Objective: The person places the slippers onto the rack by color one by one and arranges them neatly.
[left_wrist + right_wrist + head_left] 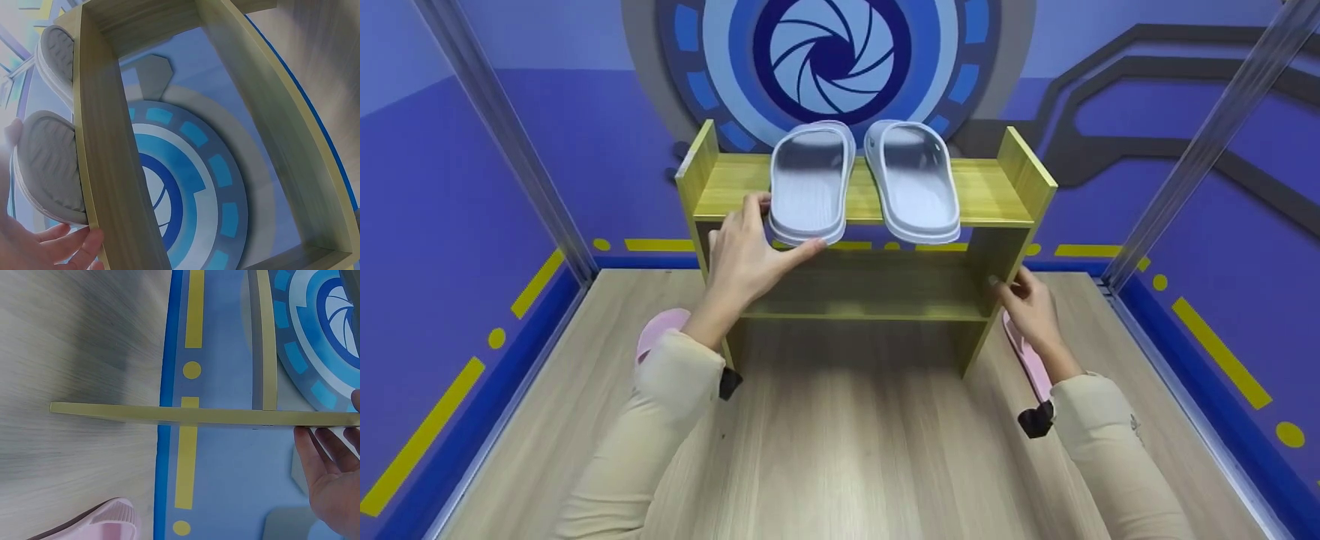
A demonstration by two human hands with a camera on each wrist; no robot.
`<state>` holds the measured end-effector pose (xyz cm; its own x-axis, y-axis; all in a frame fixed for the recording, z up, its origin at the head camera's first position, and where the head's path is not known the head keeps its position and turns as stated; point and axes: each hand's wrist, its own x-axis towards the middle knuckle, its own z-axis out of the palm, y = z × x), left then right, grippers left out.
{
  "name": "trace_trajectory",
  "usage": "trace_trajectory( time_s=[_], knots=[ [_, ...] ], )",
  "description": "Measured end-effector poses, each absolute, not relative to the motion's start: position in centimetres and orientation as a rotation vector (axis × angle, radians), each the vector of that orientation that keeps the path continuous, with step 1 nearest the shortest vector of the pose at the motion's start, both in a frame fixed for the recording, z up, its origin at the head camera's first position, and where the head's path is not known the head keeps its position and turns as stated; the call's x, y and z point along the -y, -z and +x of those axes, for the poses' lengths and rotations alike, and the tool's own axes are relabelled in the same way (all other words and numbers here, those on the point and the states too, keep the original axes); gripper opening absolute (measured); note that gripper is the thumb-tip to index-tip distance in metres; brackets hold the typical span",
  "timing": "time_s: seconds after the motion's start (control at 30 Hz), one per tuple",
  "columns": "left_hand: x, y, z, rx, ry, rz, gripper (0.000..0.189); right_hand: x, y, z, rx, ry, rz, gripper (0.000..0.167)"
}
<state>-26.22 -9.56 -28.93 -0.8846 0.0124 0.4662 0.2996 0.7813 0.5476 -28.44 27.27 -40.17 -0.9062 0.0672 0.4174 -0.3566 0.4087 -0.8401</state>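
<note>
A small wooden shoe rack [855, 309] stands on the tabletop. On its top board sit two pale grey clogs, a left one [808, 180] and a right one [916, 176], their rounded heel ends jutting past the front edge. My left hand [746, 251] holds the left clog by its heel end, thumb and fingers on opposite sides. In the left wrist view, the fingers of this hand [62, 247] also lie against the board's edge. The right hand [1030, 309] pinches the rack's right side panel [214, 416], thumb inside, fingers outside.
A pink slipper [661, 331] lies left of the rack, partly behind my left forearm. Another pink slipper [1029, 360] is on the right, partly covered by the right hand. Blue patterned walls [547, 142] enclose the wood-grain table [840, 457] at back and sides.
</note>
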Motion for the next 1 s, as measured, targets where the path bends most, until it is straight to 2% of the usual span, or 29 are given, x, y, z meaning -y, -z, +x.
trace_trajectory(
  time_s=[0.43,0.8,0.9,1.0],
  knots=[
    [9.0,28.9,-26.2,2.527,0.84,-0.196,0.09,-26.6,39.2,-27.5,2.273,-1.511,0.248,0.034],
    [9.2,28.9,-26.2,2.521,0.836,-0.179,0.094,-28.0,41.4,-29.5,2.288,-1.487,0.197,0.036],
    [9.8,29.1,-26.2,2.435,0.857,-0.21,0.091,-28.1,41.6,-29.6,2.296,-1.479,0.2,0.037],
    [10.8,29.6,-26.2,2.272,0.916,-0.288,0.08,-28.0,41.3,-29.5,2.292,-1.494,0.204,0.037]
  ],
)
